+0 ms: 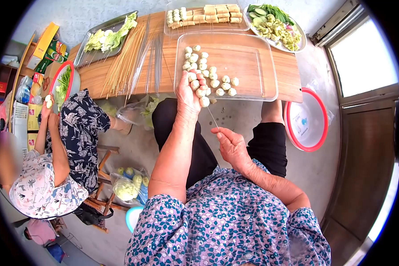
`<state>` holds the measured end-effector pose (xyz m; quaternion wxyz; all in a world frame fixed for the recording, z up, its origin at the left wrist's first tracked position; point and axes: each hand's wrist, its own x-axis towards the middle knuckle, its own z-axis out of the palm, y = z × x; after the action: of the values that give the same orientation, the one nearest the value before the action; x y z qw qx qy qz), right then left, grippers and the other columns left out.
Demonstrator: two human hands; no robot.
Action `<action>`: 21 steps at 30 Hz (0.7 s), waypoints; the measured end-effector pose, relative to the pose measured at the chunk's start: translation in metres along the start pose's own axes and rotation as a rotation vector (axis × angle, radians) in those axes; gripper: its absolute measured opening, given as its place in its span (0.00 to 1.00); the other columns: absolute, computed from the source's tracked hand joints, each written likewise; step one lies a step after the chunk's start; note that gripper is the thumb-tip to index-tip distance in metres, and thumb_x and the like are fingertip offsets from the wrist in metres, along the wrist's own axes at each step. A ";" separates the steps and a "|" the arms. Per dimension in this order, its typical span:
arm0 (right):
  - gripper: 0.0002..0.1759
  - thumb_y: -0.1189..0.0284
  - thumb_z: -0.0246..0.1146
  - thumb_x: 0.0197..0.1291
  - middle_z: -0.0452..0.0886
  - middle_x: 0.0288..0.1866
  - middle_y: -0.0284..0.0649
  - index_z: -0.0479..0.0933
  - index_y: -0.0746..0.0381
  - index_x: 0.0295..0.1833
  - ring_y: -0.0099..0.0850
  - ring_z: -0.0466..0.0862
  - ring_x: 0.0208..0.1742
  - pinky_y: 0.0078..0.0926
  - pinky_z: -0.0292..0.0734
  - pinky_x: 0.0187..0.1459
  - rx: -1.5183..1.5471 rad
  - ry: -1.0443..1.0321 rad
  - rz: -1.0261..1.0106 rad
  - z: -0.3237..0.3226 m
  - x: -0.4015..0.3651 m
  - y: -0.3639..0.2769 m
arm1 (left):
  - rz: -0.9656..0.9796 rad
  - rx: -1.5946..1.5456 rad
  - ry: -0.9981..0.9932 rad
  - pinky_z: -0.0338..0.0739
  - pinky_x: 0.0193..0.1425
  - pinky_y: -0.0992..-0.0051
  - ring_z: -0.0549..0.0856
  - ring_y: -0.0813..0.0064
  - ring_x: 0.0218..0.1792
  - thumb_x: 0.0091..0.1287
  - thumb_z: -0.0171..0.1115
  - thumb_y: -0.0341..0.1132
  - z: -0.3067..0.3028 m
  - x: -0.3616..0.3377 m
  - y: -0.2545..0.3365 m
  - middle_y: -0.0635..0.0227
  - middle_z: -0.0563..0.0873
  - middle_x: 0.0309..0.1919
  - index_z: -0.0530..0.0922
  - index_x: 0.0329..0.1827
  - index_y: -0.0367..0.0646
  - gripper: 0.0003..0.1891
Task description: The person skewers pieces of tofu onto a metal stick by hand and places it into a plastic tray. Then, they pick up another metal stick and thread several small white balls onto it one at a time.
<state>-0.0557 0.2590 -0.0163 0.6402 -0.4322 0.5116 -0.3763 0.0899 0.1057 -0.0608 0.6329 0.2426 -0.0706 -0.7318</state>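
Observation:
My left hand (188, 95) is curled palm up at the near edge of a clear plastic tray (252, 66), with a few pale, green-flecked balls cupped in its fingers. One such ball (204, 101) sits by the fingertips, at the top end of a thin skewer (213, 118). Lower down, my right hand (234, 147) pinches the skewer's other end between thumb and fingers. More of these balls (214, 83) lie loose in the left half of the tray. Whether the skewer has gone through the ball is too small to tell.
Bamboo sticks (125, 62) and metal skewers (154, 62) lie on the wooden table (88, 80). Behind are a tray of filled skewers (208, 15), a vegetable platter (277, 26) and a lettuce tray (113, 37). A red-rimmed basin (303, 122) stands right; a co-worker (48, 177) sits left.

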 end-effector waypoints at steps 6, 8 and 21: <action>0.11 0.73 0.53 0.67 0.63 0.16 0.25 0.77 0.65 0.48 0.13 0.60 0.17 0.15 0.57 0.18 -0.026 0.022 -0.024 0.003 0.002 -0.001 | 0.019 0.011 0.026 0.71 0.23 0.79 0.74 0.75 0.24 0.73 0.43 0.44 0.001 0.000 0.003 0.65 0.74 0.27 0.70 0.42 0.40 0.15; 0.11 0.73 0.53 0.67 0.64 0.16 0.25 0.77 0.65 0.48 0.13 0.60 0.17 0.15 0.57 0.18 -0.026 0.024 -0.019 0.004 0.003 -0.001 | 0.018 0.025 0.020 0.71 0.24 0.80 0.73 0.76 0.24 0.73 0.42 0.45 0.000 0.001 0.003 0.66 0.74 0.27 0.70 0.42 0.42 0.15; 0.11 0.73 0.53 0.67 0.63 0.15 0.27 0.77 0.66 0.47 0.16 0.60 0.17 0.19 0.59 0.19 -0.140 0.050 -0.072 0.009 0.007 0.001 | 0.019 0.027 0.007 0.70 0.24 0.82 0.72 0.78 0.24 0.73 0.41 0.44 0.004 -0.002 0.008 0.68 0.73 0.27 0.69 0.40 0.44 0.13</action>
<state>-0.0451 0.2546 -0.0186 0.5816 -0.4845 0.5366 -0.3730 0.0953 0.1053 -0.0538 0.6369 0.2530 -0.0803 -0.7238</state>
